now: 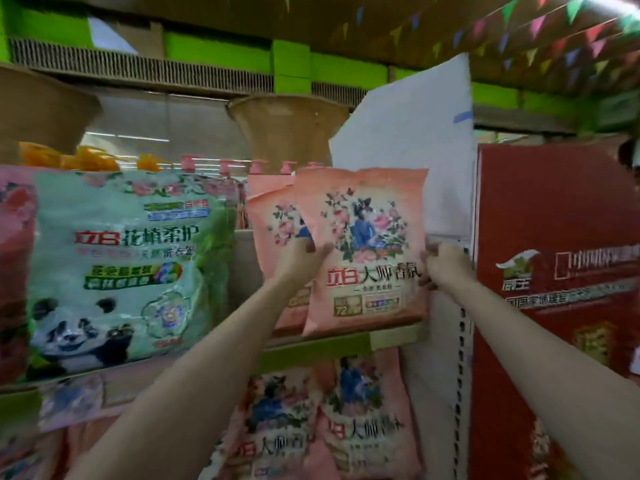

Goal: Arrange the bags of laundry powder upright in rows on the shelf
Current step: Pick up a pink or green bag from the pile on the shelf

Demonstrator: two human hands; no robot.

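Both hands grip the pink bag [363, 251] by its side edges, left hand [301, 258], right hand [443, 265]; it stands upright, long axis vertical, on the shelf [391, 336] right of another pink bag [273, 220].

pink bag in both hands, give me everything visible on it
The front pink bag is a flat, glossy plastic pouch, salmon pink, printed with a figure in blue among pink flowers and butterflies, red and black Chinese lettering below, and small panels near the bottom, one reading 72. It stands roughly upright, tilted slightly, bottom edge at the shelf lip. The left hand grips its left edge, the right hand its right edge. It overlaps a matching pink bag behind.
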